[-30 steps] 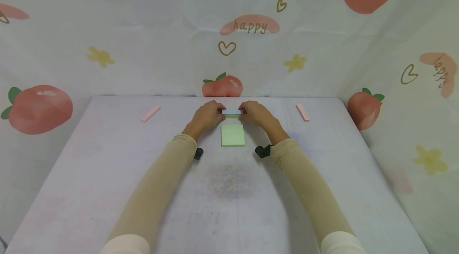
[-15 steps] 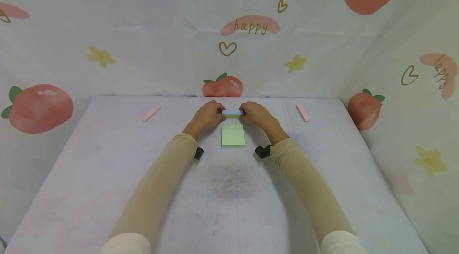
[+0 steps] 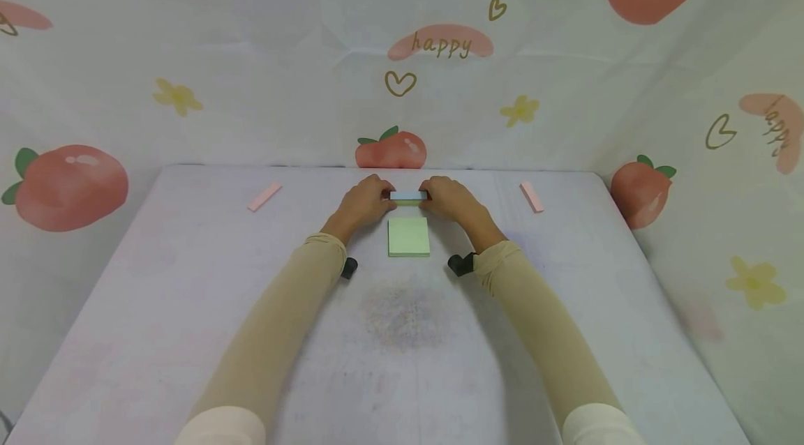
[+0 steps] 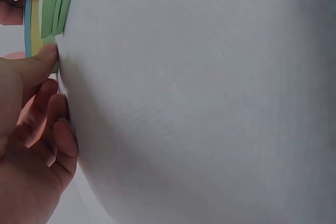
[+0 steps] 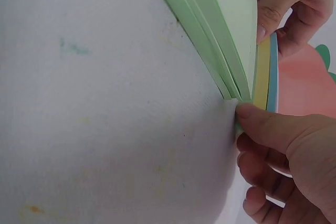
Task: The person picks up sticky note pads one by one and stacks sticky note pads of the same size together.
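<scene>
A narrow layered stack (image 3: 408, 196), blue on top with yellow and green beneath, lies near the back of the table, its layers plain in the left wrist view. At its left end, my left hand (image 3: 363, 202) pinches it between thumb and fingers. The opposite end is pinched the same way by my right hand (image 3: 453, 202). Fingertips of both hands hide the stack's ends. Just in front of it sits a square light-green pad (image 3: 409, 236), like sticky notes, apart from both hands; the right wrist view shows its layered edge (image 5: 210, 40).
A pink strip (image 3: 264, 197) lies slanted at the back left of the white-covered table (image 3: 402, 375), and another pink strip (image 3: 531, 197) at the back right. Behind the table's far edge hangs a fruit-printed cloth (image 3: 276, 103).
</scene>
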Demonstrator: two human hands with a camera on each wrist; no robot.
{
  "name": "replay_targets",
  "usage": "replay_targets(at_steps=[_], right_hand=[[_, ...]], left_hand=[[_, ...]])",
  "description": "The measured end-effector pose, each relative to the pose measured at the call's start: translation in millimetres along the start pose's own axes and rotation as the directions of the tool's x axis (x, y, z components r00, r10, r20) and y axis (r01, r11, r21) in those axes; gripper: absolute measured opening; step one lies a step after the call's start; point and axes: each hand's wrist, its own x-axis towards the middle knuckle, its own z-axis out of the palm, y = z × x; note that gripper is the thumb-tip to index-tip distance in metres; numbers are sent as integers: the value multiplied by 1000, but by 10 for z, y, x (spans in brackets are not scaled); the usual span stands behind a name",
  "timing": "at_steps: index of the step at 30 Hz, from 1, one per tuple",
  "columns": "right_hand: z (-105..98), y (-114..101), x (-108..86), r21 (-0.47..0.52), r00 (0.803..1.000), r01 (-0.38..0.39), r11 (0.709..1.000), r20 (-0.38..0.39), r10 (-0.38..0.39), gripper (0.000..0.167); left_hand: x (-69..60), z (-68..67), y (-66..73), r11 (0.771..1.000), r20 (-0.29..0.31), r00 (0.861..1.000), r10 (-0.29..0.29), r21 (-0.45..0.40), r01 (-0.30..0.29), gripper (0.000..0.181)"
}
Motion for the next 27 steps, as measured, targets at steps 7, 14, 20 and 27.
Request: replay_targets(at_steps=[7,14,20,27], right_hand=[[-5,-5,-6,13,1000,-10,1000,3,10,26],[-9,-7,-22,40,1000,-13,999,-1,13,34],[-16,0,-28,55,1000,-10,998,-4,10,31],[-21,-1,-32,56,1000,-5,998,4,4,32]], left_hand=[[-10,6,-6,1000,1,1000,-7,-29,7,35],[3,6,-12,999,-5,1000,-11,-51,11,34],[7,3,-4,998,3,1000,-24,-61,24,34],[-1,4,-22,998,6,1000,-29,-63,29,35]])
